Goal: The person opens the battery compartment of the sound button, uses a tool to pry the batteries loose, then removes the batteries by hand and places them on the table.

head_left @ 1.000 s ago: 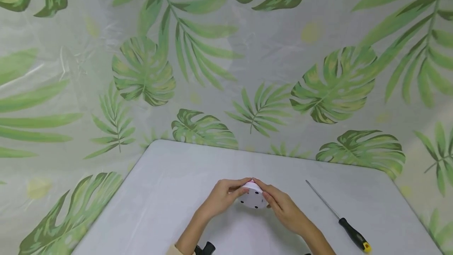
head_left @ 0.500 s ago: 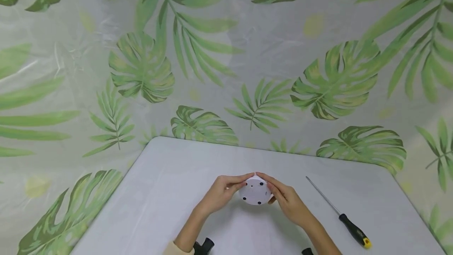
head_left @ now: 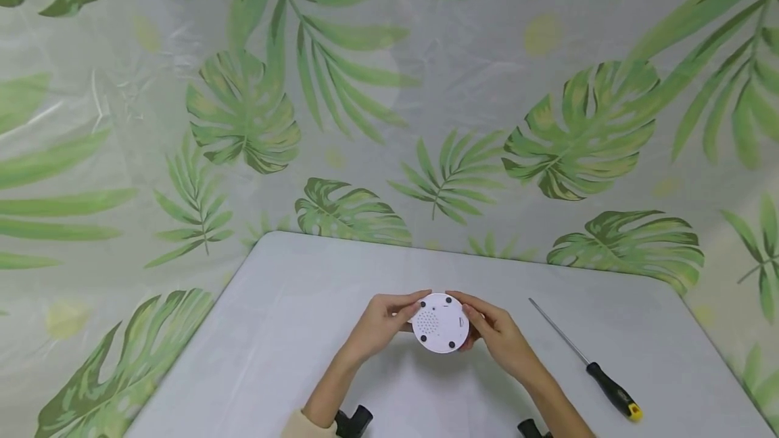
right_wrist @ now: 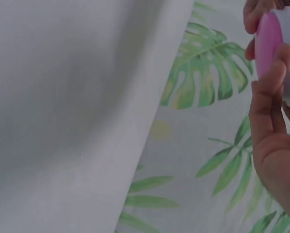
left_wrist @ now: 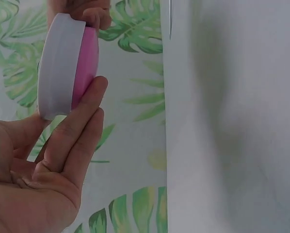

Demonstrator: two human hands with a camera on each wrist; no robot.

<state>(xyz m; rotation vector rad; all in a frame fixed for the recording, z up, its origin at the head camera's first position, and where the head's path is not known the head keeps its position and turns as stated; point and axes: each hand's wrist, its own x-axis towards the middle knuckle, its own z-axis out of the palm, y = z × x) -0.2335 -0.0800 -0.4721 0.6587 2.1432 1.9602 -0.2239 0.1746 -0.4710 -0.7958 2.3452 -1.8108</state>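
Note:
A round white device (head_left: 439, 324) with a pink domed side is held above the table. In the head view its flat underside faces me, with several black feet, a patch of small holes and a little slot. My left hand (head_left: 376, 326) grips its left rim, thumb on the white underside. On the right rim, my right hand (head_left: 494, 330) holds it the same way. The left wrist view shows the device edge-on, its pink side (left_wrist: 88, 63) against my left fingertips (left_wrist: 99, 87). In the right wrist view, fingers of my right hand (right_wrist: 276, 141) touch the pink side (right_wrist: 268, 46).
A screwdriver (head_left: 584, 360) with a black and yellow handle lies on the white table (head_left: 292, 309), right of my right hand. Behind the table hangs a leaf-patterned sheet (head_left: 450, 86). Black wrist mounts (head_left: 354, 421) show below the forearms.
The device has tilted in my hands so that its underside now faces the head camera almost fully, showing the holes. Both hands still hold it. The screwdriver stays put.

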